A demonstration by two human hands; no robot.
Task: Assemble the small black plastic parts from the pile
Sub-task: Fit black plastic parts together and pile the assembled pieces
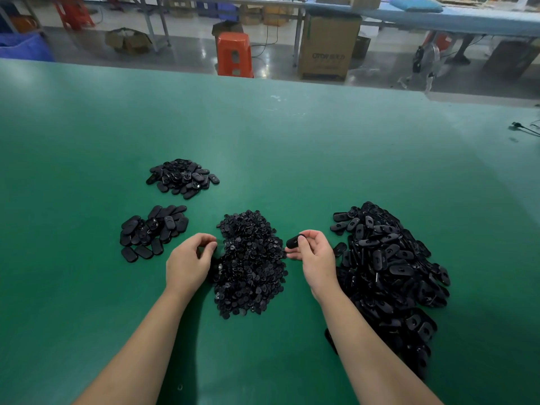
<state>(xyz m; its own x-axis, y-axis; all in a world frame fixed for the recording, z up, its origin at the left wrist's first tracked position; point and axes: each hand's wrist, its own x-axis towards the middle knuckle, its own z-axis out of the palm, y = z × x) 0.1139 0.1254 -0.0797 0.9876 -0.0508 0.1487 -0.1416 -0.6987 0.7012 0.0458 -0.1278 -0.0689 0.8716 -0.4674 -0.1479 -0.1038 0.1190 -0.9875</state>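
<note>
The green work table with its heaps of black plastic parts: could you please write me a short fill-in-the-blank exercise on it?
1. The right hand pinches one oblong black plastic shell above the ____ table.
2. The left hand reaches into the ____ pile of small round black pieces.
3. The biggest heap of oblong black shells lies on the ____.

Missing words: green; middle; right

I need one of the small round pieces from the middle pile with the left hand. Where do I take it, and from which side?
Judging by the picture, take a loose piece at the left fringe of the middle pile, where the left hand is. Come from above and the left, and pinch its thin rim between thumb and forefinger; the pieces look flat and tangled deeper in. The right hand holds an oval shell.
</note>
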